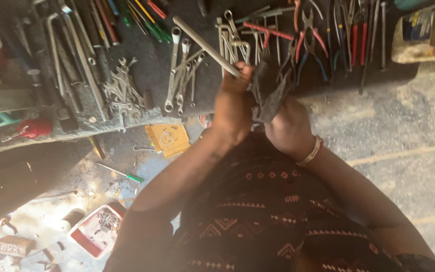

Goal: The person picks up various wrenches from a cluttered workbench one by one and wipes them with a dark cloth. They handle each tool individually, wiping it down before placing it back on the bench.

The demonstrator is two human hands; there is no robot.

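**Long metal tool and dark rag in hand over the tool mat**

Left hand is clenched around the lower end of a long metal tool, probably a spanner; its shaft runs up and left from the fist, over the dark tool mat. Right hand, with a bracelet at the wrist, grips a dark rag bunched against the tool just beside the left fist. Both hands are close together, at the mat's near edge.

On the mat: a row of combination spanners left of the held tool, pliers with red and blue handles to its right.

Containers: a red tray sits on the floor well below the mat, holding small metal bits, too small to tell apart. A pale tub stands at the mat's right end; contents unclear. A yellow cardboard piece lies just below the mat's edge.
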